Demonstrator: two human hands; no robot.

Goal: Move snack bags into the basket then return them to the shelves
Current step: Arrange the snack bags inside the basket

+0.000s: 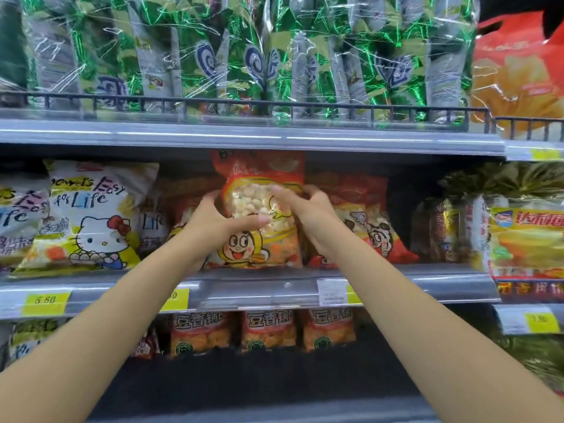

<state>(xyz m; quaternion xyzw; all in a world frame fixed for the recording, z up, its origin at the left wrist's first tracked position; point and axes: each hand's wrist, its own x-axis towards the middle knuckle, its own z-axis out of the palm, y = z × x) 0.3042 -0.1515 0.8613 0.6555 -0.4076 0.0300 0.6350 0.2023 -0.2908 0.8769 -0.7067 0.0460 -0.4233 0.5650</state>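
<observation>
Forearms [122, 300] came in from below, left hand [219, 221] and right hand [308, 209] each gripping a side of the orange snack bag [259, 239], which stood upright at the front of the middle shelf [427, 285]. White cat-print bag [91, 221] sat off to its left, green packs [244, 56] lined the shelf above.

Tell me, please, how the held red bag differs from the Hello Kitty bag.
The red bag has a clear window showing puffs; the Hello Kitty bag is white and yellow. The left hand and right hand grip the red bag upright; the Hello Kitty bag leans untouched. Both share the middle shelf.
</observation>
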